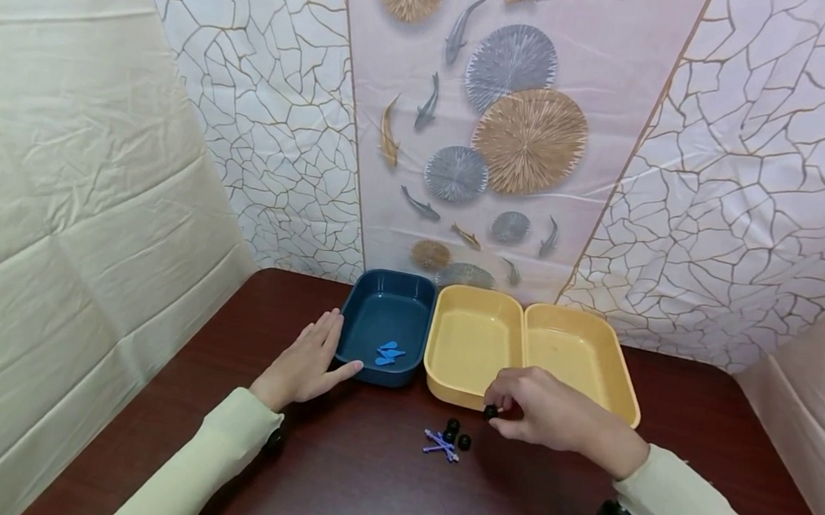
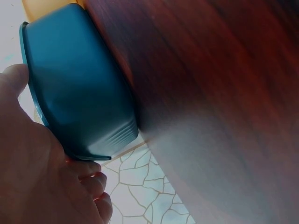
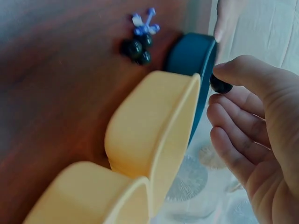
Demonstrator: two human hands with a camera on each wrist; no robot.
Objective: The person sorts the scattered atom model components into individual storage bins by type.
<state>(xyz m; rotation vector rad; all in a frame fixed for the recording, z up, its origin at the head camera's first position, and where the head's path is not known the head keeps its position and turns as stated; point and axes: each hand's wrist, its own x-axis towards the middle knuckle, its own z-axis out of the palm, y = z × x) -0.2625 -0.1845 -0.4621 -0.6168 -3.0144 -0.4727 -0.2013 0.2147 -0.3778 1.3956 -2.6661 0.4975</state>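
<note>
Clock centre: crossed thin purple sticks (image 1: 446, 446) with pale ends, lying on a glossy dark-red wood-grained table (image 1: 363, 490); 12 o'clock toward the patterned wall cloth (image 1: 495, 240).
Right hand (image 1: 549, 413): at 2 o'clock, pinching a small glossy round black bead (image 1: 490, 412) between thumb and forefinger, spread no wider than the bead; other three fingers half-bent.
Pinched bead: seen at the near rim of the pale-yellow rounded plastic middle tray (image 1: 475, 341); touching or apart, cannot tell.
Left hand (image 1: 303, 366): at 10 o'clock, unclenched, thumb spread wide from nearly straight fingers; resting against a deep-blue rounded plastic tray (image 1: 387, 317), thumb at the near rim, fingers along the 9 o'clock side.
Deep-blue tray: at 11 o'clock, bearing flat bright-blue teardrop-shaped pieces (image 1: 389, 354) toward the 6 o'clock end.
Yellow pair: middle tray at 12 o'clock, just beside a matching pale-yellow right-hand tray (image 1: 576, 362) at 2 o'clock.
Loose beads: more glossy black beads (image 1: 465, 442), clustered at 2 o'clock, just beside the purple sticks.
</note>
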